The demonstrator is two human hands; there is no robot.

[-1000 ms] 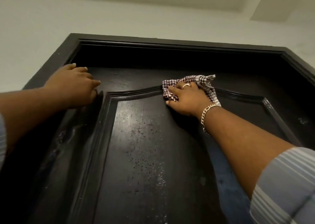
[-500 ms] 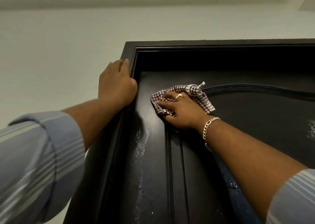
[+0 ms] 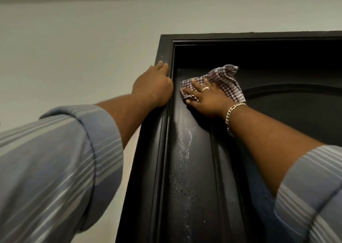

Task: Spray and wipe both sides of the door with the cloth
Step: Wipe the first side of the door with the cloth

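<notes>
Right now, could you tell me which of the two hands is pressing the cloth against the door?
The right hand, the one wearing a ring and bracelet, presses the checked cloth; the left hand rests on the door frame.

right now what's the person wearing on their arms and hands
Both arms wear blue-grey sleeves with pale stripes, rolled up to leave the forearms bare. The right hand has a gold ring on one finger and a gold chain bracelet at the wrist. The left hand shows no jewellery.
</notes>
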